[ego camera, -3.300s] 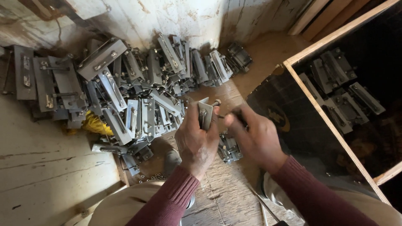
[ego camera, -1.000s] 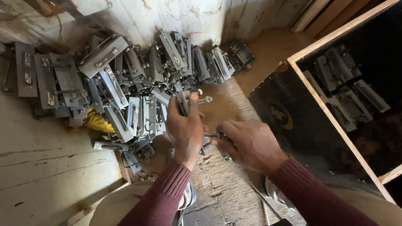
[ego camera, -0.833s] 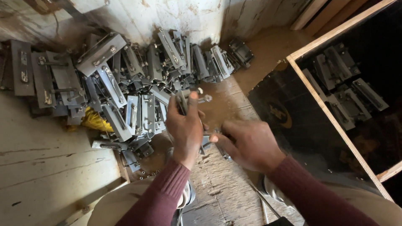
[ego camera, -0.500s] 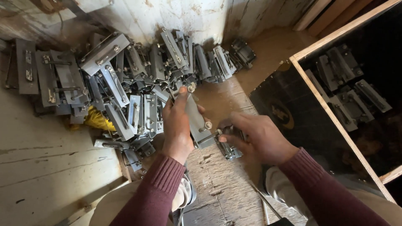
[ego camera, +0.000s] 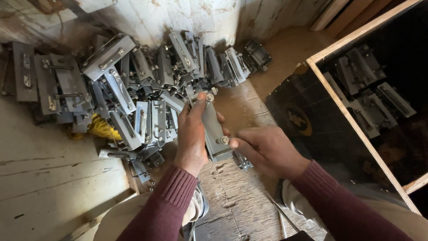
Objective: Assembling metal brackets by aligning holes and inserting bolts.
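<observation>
Rough wooden boards [ego camera: 236, 196], scuffed and dusty, lay under the work, with a stained pale wall [ego camera: 178, 13] at the far side. Against that wall sat a heap of grey metal brackets [ego camera: 133, 85], flat and angular, too many and too tangled to count; a scrap of yellow cord [ego camera: 101, 128] showed at its left edge. At the right stood 1 wood-framed box [ego camera: 352, 125] holding about 5 more such pieces. The left hand [ego camera: 192, 134] was clenched around 1 grey metal bracket [ego camera: 214, 129], held upright above the boards at centre. The right hand [ego camera: 267, 149] pinched the bolt [ego camera: 223, 140] near the bracket's lower end between thumb and finger.
</observation>
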